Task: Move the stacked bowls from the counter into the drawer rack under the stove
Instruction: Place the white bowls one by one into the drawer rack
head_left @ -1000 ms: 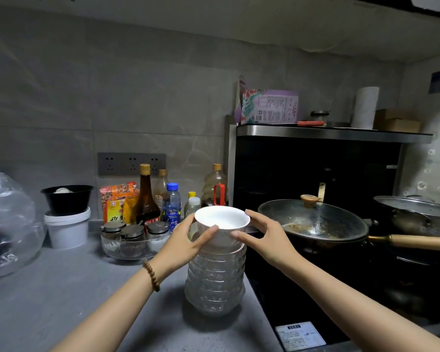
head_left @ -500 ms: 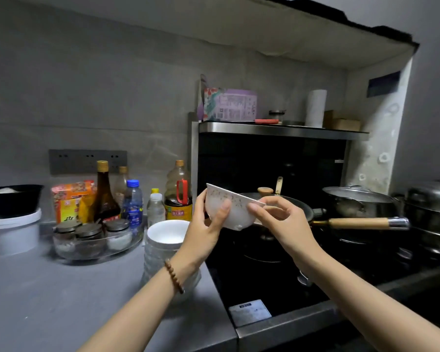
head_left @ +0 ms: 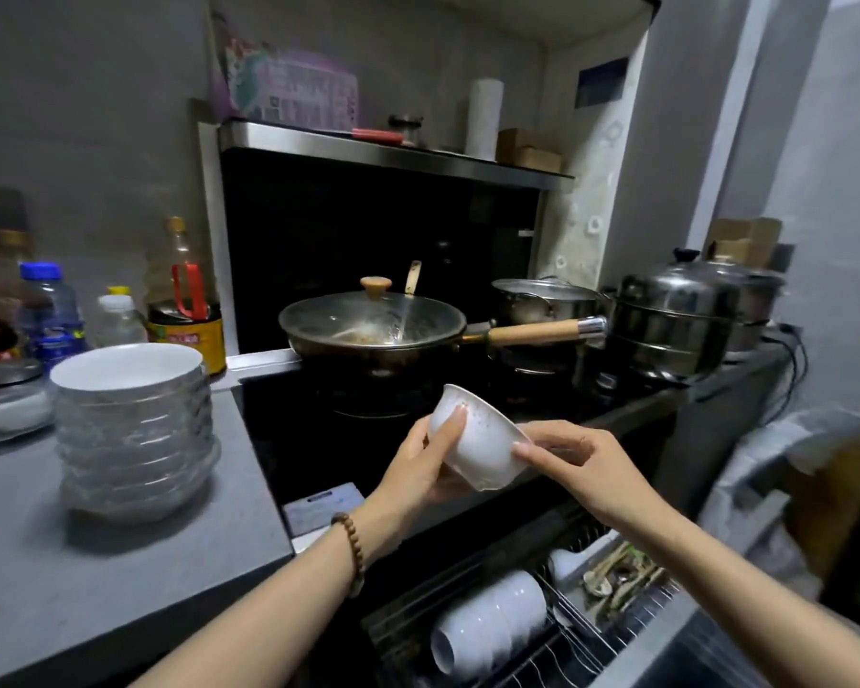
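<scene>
A small white bowl (head_left: 482, 441) is tilted on its side in front of the stove, above the open drawer. My left hand (head_left: 420, 464) grips its left side with the thumb on the rim. My right hand (head_left: 584, 461) pinches its right edge. The stack of bowls (head_left: 130, 434), a white one on top of several clear glass ones, stands on the grey counter (head_left: 120, 578) at the left. Below, the wire drawer rack (head_left: 572, 633) is pulled out and holds a row of white bowls (head_left: 492, 623) on edge.
A lidded wok (head_left: 373, 322) with a wooden handle sits on the black stove (head_left: 289, 429). Steel pots (head_left: 686, 320) stand to its right. Bottles (head_left: 185, 300) and jars line the wall behind the stack. Utensils (head_left: 621, 578) lie in the rack's right part.
Both hands lifted the top white bowl off the stack and carried it right and down, to above the open drawer. My view turned right and down, bringing the rack into sight.
</scene>
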A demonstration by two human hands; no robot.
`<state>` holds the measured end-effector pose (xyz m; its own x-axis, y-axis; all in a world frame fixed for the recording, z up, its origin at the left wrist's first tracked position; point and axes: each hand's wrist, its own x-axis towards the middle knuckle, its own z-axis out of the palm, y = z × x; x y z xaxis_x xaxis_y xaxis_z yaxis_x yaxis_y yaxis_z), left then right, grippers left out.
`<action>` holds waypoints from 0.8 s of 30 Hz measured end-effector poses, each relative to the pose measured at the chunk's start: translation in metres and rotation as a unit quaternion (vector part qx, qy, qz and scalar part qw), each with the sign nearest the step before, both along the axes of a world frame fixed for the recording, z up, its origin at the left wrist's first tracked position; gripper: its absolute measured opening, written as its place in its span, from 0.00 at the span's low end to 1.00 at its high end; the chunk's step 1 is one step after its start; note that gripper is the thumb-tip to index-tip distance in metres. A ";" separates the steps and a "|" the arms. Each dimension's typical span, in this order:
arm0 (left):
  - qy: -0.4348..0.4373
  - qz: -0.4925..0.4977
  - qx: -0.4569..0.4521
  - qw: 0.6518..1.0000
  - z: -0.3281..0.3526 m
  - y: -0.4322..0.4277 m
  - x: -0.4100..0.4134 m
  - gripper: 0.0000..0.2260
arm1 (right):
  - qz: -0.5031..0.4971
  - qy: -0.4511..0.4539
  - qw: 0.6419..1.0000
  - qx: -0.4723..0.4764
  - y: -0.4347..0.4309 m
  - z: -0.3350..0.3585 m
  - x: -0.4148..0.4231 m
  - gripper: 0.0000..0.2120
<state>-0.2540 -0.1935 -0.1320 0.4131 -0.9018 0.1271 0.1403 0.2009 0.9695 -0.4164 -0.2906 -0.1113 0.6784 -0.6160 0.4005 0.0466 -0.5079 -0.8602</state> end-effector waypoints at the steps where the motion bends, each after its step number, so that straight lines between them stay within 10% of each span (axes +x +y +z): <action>1: 0.013 -0.011 0.012 1.000 -0.008 -0.003 -0.003 0.29 | 0.013 0.010 1.000 0.008 -0.001 -0.006 -0.004 0.07; 24: 0.040 -0.160 0.376 0.912 -0.240 -0.040 0.044 0.34 | 0.081 0.270 0.928 0.243 -0.062 -0.229 0.027 0.03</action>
